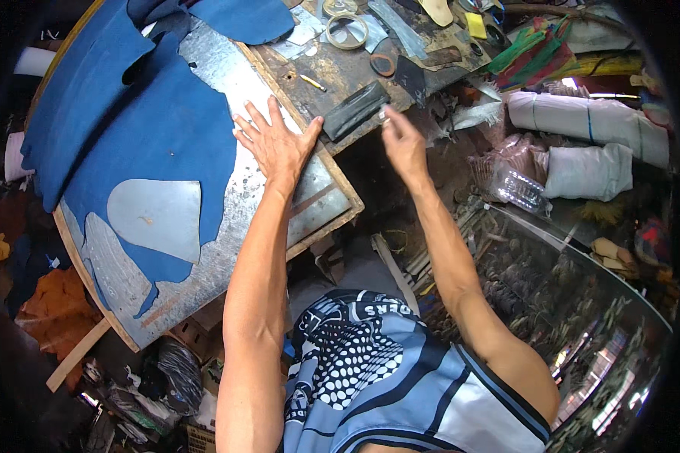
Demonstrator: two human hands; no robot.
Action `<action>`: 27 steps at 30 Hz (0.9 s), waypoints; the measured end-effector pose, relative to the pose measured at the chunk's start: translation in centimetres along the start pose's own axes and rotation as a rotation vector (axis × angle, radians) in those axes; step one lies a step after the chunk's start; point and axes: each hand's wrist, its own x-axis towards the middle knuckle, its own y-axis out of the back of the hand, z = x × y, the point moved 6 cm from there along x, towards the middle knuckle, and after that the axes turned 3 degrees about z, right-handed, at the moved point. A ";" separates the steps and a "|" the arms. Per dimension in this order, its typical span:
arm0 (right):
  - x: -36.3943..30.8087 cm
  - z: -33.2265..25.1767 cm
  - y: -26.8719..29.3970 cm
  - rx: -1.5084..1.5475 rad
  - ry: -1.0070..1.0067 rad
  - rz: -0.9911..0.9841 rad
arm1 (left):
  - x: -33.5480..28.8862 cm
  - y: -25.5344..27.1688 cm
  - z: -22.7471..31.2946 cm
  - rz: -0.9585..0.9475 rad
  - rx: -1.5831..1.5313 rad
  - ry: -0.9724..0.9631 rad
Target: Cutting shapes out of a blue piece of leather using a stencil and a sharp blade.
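Note:
My left hand (276, 147) lies flat with fingers spread on a metal-topped board (321, 202), its thumb reaching toward a dark block wrapped in black (357, 111). That block sits at the near edge of a worn wooden bench. My right hand (406, 149) is closed, slightly blurred, just right of the block; something small and whitish shows at its fingertips, too small to name. A large piece of blue leather (181, 124) covers much of the board left of my left hand. On it rest a rounded grey template (162, 219) and a longer, scuffed grey template (115, 264).
The wooden bench (291, 68) carries a tape roll (347, 32), a pencil stub (313, 83), dark leather scraps (410, 78) and a yellow block (475, 25). White wrapped rolls (589, 124) lie to the right above a glass-topped surface (574, 294). Brown leather (57, 309) hangs lower left.

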 end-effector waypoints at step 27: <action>-4.8 -3.6 -3.9 -0.014 0.055 -0.228 | -0.4 -0.1 -0.1 -0.006 -0.016 0.013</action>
